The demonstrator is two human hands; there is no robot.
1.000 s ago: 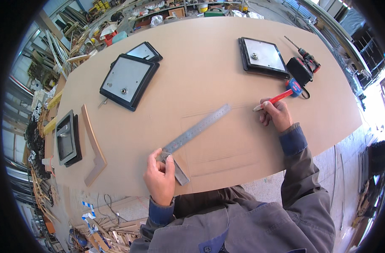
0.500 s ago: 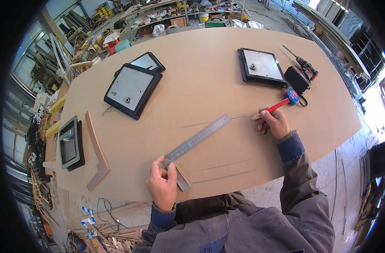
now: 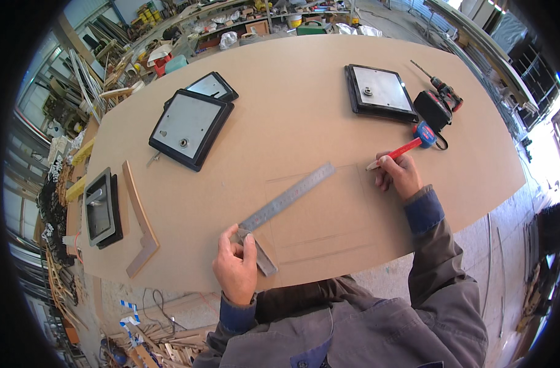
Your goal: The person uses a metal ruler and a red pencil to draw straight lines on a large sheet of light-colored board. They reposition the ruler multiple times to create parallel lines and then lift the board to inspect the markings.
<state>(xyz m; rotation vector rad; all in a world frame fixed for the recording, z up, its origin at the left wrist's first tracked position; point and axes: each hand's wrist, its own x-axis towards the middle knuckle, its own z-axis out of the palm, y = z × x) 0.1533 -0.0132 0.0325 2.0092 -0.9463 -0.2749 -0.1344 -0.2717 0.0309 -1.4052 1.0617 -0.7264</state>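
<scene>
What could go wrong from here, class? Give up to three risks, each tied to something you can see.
1. The left hand holds the square only near its corner, so it might swivel.
2. The pencil in the right hand looks close to the tape measure and might nudge it.
3. Two similar faint lines near the board edge could be confused.

At upper right, a cordless drill lies beside a black-edged metal panel; two similar panels overlap at upper left. An L-shaped strip lies at left, wood offcuts at lower left, a green case at top centre.
</scene>
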